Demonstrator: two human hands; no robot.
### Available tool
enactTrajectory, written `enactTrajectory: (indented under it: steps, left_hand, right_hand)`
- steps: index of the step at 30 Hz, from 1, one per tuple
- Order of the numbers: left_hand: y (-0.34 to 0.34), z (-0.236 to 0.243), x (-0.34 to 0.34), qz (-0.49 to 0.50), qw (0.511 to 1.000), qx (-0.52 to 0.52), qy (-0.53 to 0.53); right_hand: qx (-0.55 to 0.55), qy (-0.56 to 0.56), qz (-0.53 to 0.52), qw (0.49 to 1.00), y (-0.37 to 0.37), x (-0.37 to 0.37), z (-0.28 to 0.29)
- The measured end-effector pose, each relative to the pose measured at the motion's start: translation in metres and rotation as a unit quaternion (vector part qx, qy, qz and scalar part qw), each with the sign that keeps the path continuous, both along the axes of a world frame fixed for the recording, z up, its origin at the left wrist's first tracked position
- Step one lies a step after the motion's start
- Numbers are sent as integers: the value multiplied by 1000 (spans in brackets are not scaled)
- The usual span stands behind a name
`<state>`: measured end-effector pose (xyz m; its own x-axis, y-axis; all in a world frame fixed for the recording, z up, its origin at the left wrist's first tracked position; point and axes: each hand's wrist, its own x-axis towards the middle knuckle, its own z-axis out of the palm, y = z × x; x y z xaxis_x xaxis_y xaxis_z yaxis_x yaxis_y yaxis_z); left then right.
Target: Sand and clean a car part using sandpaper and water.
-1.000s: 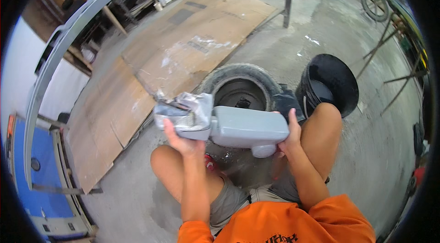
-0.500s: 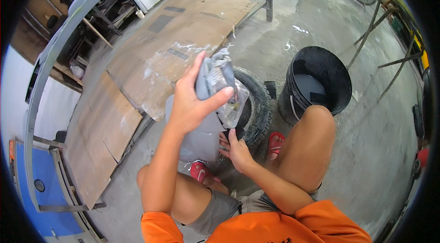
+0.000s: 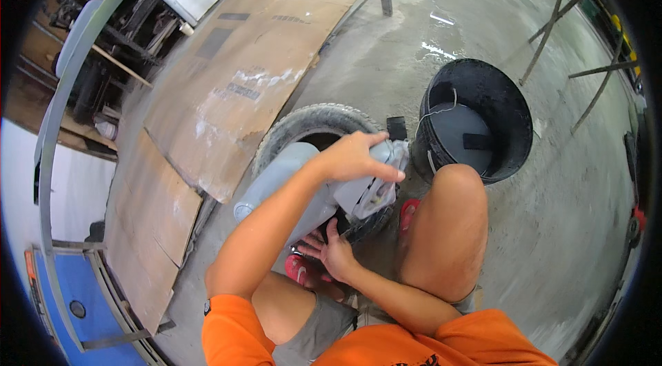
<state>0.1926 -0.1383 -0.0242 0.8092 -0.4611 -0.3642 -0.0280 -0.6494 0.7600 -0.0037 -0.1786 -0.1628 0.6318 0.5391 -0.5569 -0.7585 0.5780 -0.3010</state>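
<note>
My left hand [image 3: 355, 159] grips the upper right end of a grey moulded plastic piece [image 3: 289, 173], where crumpled plastic wrapping [image 3: 379, 190] covers it. The piece lies tilted over a tire [image 3: 289, 124], its rounded body at lower left with a small round boss. Below it, my right hand [image 3: 324, 252] has its fingers spread beside the piece's lower edge; a dark patch behind the fingers is too unclear to name. A black bucket [image 3: 507, 121] with greyish liquid and a dark rectangle inside stands right of the tire, near a small black pad [image 3: 396, 127].
Cardboard sheets [image 3: 255, 48] lie on the floor at left, under a metal frame [image 3: 83, 55]. A blue panel [image 3: 76, 276] is at lower left. Metal stands [image 3: 579, 14] and a wheel are at upper right. My bent legs [image 3: 441, 242] flank the tire.
The grey piece has swung from horizontal to tilted. Since half a second ago my left hand has lowered and moved right with the wrapped end; my right hand has shifted slightly down and left.
</note>
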Motion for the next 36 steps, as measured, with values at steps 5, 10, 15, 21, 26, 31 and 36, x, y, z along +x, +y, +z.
enactTrajectory:
  steps: [5,10,15,21,26,31,36]
  left_hand:
    - [-6,-22,5,-38,997,41,57]
    - [4,-34,5,-68,993,34,91]
    - [6,-47,-5,-78,994,30,72]
    - [-5,-65,-23,-98,994,52,4]
    - [-9,-76,-33,-80,995,46,-39]
    - [-17,-83,-44,-95,990,107,-9]
    - [-29,-85,-63,-116,984,134,4]
  right_hand:
    - [46,17,16,999,0,2,-11]
    - [80,27,30,996,6,-7,-12]
    - [57,54,23,997,11,-14,-16]
    - [-108,46,50,992,2,-13,-18]
    - [-236,18,187,953,-37,-20,19]
    - [-401,-440,573,564,-125,17,103]
    - [-512,-475,409,588,-201,70,189]
